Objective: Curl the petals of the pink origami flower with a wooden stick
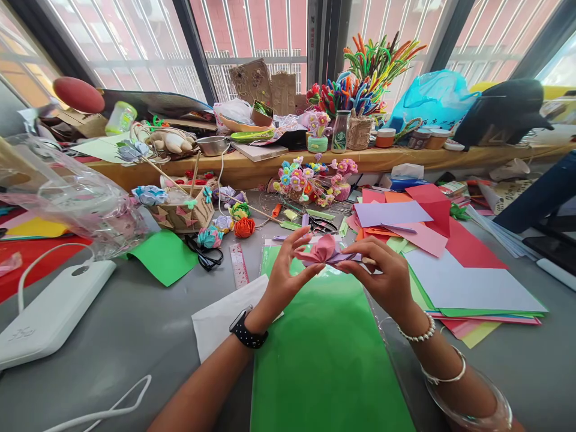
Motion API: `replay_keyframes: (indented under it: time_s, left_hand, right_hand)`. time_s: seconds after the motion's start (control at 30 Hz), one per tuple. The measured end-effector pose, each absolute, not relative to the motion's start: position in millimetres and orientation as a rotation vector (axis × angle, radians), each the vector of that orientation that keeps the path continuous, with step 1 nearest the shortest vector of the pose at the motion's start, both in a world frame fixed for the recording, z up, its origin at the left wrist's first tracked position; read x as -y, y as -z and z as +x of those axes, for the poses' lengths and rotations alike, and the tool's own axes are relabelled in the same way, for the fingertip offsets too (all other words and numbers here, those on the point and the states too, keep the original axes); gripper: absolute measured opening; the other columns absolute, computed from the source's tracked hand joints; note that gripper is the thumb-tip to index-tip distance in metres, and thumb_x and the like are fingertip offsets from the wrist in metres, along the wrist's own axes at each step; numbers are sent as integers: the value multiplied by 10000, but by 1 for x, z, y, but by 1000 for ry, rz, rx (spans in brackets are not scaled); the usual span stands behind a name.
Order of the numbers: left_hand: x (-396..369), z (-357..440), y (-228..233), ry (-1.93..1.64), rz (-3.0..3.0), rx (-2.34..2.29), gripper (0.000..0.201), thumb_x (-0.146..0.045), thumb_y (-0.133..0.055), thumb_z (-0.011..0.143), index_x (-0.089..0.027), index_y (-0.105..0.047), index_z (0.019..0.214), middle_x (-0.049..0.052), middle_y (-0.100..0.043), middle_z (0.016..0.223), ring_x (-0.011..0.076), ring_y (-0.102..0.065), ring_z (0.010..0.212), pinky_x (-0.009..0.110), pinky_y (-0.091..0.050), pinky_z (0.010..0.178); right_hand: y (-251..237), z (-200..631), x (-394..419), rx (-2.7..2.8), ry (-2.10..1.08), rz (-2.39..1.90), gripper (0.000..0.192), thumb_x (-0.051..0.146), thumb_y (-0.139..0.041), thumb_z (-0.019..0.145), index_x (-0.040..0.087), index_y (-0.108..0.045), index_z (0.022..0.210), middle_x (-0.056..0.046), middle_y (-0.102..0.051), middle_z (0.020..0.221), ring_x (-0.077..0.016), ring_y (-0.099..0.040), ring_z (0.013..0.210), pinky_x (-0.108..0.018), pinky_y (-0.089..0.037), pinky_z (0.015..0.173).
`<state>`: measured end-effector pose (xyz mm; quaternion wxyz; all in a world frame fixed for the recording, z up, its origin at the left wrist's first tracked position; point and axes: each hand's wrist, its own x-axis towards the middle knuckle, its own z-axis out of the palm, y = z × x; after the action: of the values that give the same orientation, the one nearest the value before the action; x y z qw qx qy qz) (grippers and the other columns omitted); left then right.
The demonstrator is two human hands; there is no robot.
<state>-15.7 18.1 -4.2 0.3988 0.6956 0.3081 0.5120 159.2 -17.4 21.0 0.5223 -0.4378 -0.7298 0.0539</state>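
Your folded paper piece (pixel 324 248), pink with a purple part, is held up above the far end of the green sheet (pixel 326 360). What matters most here is how it lies: its long axis runs side to side, across the sheet's length, with a hand at each end. The rounded pink bulge sits beside your left hand (pixel 288 264), the nearer of the 2 to it; the purple end lies at your right hand (pixel 387 273).

Your grip is closed on the piece from both sides. The left pinches the pink end, thumb below and fingers above; the right pinches the purple end between thumb and fingers.

Your widest room looks to be over the near part of the green sheet, between your 2 forearms. At its left edge lies a white sheet (pixel 216 321), partly hidden by your left arm, with a ruler (pixel 239 266) just beyond. To the right of the green sheet, a stack of coloured paper (pixel 481 288) spreads over the worktop (pixel 508 384), so a sideways move there has less room. Past the far edge, paper scraps (pixel 320 214) lie close, with a bunch of small flowers (pixel 297 179) behind them.
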Motion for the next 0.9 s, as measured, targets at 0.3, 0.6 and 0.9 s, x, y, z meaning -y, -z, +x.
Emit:
replay_keyframes:
  time_s: [0.3, 0.6, 0.9]
  left_hand:
    - [-21, -16, 3, -1290, 1570, -979, 404, -352, -625, 726, -175, -503, 1068, 102, -561, 1089, 217, -544, 1001, 342, -463, 824]
    - [-24, -17, -1, -788, 979, -524, 426, -485, -539, 751, -189, -546, 1056, 114, -605, 1124, 262, -630, 923, 359, -488, 790]
    - [-22, -18, -7, -917, 923, -545, 357, -265, -688, 675, -155, -583, 998, 52, -703, 875, 191, -672, 774, 285, -502, 736]
  right_hand:
    - [-21, 166, 14, 1671, -181, -1113, 38, 234, -606, 777, 202, -606, 756, 12, -593, 653, -93, -467, 483, -223, -358, 438]
    - [-21, 166, 14, 1619, -243, -1124, 45, 234, -595, 782, 201, -617, 805, 9, -590, 657, -88, -438, 482, -217, -320, 421]
    - [-21, 164, 11, 1644, -380, -1151, 69, 197, -583, 780, 194, -605, 846, -3, -627, 746, -65, -402, 444, -208, -300, 405]
